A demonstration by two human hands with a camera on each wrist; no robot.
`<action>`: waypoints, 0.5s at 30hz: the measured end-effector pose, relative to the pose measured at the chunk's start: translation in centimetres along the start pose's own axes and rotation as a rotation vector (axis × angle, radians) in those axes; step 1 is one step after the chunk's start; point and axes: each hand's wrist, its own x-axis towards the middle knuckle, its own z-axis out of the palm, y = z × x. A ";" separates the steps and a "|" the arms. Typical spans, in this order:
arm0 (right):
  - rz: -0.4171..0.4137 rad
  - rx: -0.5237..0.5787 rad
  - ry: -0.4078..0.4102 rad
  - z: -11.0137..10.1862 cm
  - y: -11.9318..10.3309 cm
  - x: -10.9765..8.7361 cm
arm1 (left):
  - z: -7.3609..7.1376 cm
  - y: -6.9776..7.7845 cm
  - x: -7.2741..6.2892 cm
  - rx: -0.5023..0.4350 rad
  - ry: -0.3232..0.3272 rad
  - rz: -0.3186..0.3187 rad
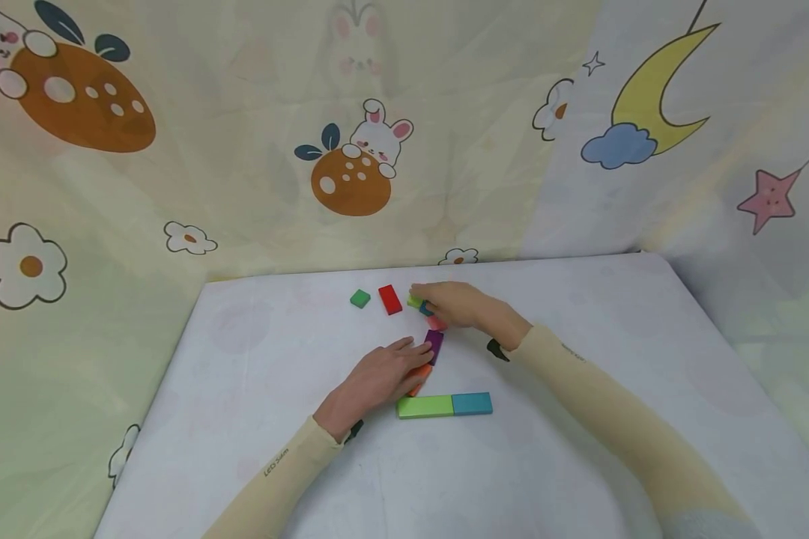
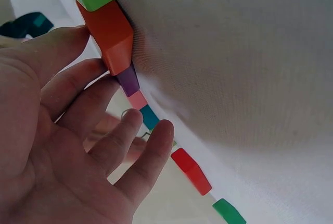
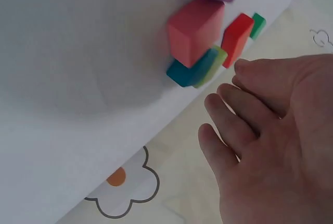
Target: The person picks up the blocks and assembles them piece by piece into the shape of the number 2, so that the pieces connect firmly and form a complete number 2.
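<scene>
My left hand (image 1: 384,372) has its fingers extended against the orange block (image 2: 110,36) and the purple block (image 1: 434,344). In the left wrist view, the thumb and index finger touch the orange one along its side. Beyond the purple block, a pink block (image 3: 195,31), a teal block (image 3: 190,72) and a small lime block (image 1: 414,301) continue the curving line. My right hand (image 1: 455,302) hovers over this far part, partly covering it in the head view. Its fingers are loosely extended beside the teal and lime blocks in the right wrist view, holding nothing.
A longer lime block (image 1: 425,406) and a blue block (image 1: 472,403) lie end to end nearest me. Toward the table's back lie a red block (image 1: 390,299) and a green block (image 1: 360,299). A patterned cloth (image 1: 256,187) hangs behind the white table (image 1: 276,322).
</scene>
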 end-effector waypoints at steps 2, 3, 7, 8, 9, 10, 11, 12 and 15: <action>-0.027 -0.011 -0.014 0.5 0.1 -0.4 | 0.0 0.0 0.0 0.004 -0.003 -0.002; -0.034 -0.021 -0.019 0.8 0.1 -0.6 | 0.1 0.0 0.0 0.005 -0.005 -0.004; -0.022 -0.049 -0.042 1.3 0.0 -1.0 | 0.1 0.1 0.0 0.005 -0.016 -0.008; -0.015 -0.058 -0.050 1.3 0.0 -1.1 | 0.1 0.1 0.1 0.004 -0.017 -0.009; -0.008 -0.066 -0.060 1.4 0.0 -1.1 | 0.1 0.1 0.1 0.003 -0.019 -0.008; -0.001 -0.067 -0.067 1.5 -0.1 -1.2 | 0.1 0.1 0.1 0.004 -0.018 -0.007; 0.004 -0.069 -0.070 1.5 -0.1 -1.2 | 0.2 0.0 0.1 0.004 -0.016 -0.006; 0.007 -0.067 -0.070 1.6 -0.1 -1.3 | 0.2 0.0 0.1 0.003 -0.014 -0.006; 0.001 -0.072 -0.057 1.6 -0.2 -1.3 | 0.2 0.0 0.1 -0.002 -0.009 -0.006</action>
